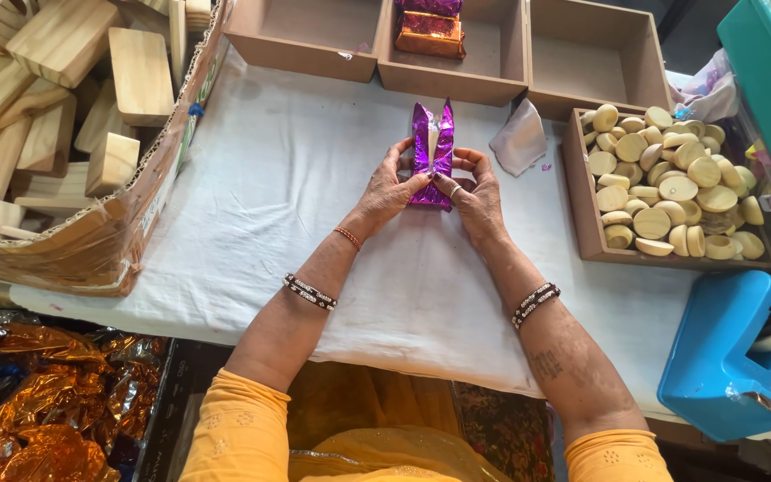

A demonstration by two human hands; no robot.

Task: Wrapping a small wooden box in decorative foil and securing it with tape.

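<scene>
On the white cloth-covered table (296,223), at twelve o'clock from me, my left hand (389,191) and right hand (477,198) pinch a shiny purple foil-wrapped block (432,152) between their fingertips, with a tray of round wooden discs (667,183) at two o'clock.

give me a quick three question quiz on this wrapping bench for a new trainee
1. True or false: both hands, the left hand and the right hand, hold the shiny purple foil-wrapped block.
2. Which side of the white cloth-covered table has the brown wooden tray of round pale wooden discs: A) the person's left, B) the person's right, C) near edge?
3. What sits in the torn cardboard box at the person's left?

Key
1. True.
2. B.
3. Pale plain wooden blocks. The blue plastic tape dispenser is at the near right.
</scene>
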